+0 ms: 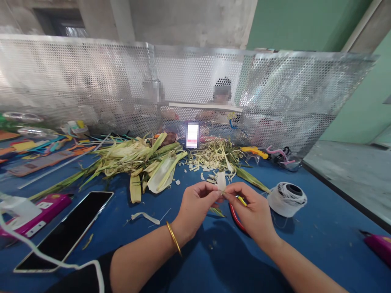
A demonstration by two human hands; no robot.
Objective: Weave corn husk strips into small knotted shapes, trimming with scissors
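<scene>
The phone [64, 232] has a smooth, glossy, glass-like black face. Beneath it, the worktop [324, 252] looks smooth, blue and mostly matt. Left of the phone, the power strip [59, 202] is shiny purple plastic. At its right, the bangle [173, 238] is polished gold-coloured metal; farther right, the pale strip [221, 182] looks thin, matt and papery, and the spool of thread [282, 203] fibrous and dull white. Beyond the phone, the leaves [134, 158] look fibrous and rough, the perforated panel [195, 65] is silvery, reflective metal, and the wall [195, 20] rough, matt concrete.
</scene>
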